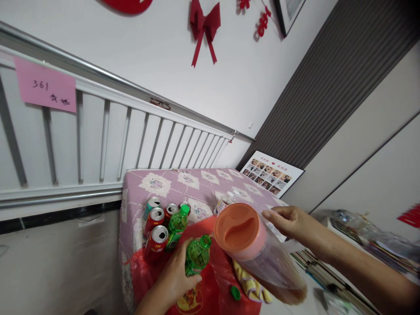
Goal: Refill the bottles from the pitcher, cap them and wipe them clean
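Head view: the left hand (172, 275) is grasping an uncapped green bottle (197, 256) over a red sheet (216, 278) — its fill level is not showing clearly. The right hand (292, 223) is gripping a tilted pitcher (274, 262) with an orange lid (236, 229); brown liquid (288, 288) is collecting toward its base. The lidded end is sitting just beside the bottle mouth. A green cap (235, 293) is lying on the sheet — a capped green bottle (177, 227) is standing among opened cans (156, 245).

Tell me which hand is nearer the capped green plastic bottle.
Left. The left hand is just in front of the capped green plastic bottle; the right hand is farther off, right of the orange-lidded clear plastic pitcher.
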Tool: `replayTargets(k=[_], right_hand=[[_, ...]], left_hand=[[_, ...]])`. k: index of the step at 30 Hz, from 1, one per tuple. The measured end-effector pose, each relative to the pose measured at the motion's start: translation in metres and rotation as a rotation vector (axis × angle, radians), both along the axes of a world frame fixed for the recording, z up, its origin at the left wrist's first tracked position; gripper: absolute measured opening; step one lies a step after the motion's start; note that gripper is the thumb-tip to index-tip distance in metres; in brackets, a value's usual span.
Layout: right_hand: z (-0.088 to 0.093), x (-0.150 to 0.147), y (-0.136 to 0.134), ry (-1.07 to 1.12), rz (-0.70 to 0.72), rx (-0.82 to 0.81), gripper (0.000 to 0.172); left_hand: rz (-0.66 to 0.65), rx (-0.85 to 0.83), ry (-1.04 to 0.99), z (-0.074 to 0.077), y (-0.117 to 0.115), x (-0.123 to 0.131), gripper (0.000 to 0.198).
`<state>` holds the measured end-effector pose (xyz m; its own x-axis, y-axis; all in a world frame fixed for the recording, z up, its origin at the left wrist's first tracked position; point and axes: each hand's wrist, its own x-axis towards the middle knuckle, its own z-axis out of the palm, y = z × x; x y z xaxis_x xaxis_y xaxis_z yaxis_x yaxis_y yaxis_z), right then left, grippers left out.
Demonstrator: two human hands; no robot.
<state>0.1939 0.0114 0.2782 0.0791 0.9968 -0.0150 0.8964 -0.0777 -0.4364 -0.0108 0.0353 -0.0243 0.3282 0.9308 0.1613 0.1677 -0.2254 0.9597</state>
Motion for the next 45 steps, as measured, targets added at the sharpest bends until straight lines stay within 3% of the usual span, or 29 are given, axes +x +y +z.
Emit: replayTargets(k=[45], right_hand=[[-0.0027, 0.0076, 0.0023, -0.022, 0.008, -0.041, 0.067]], left_hand=[[-0.021, -0.019, -0.004, 0.0021, 0.0003, -0.001, 0.089]])
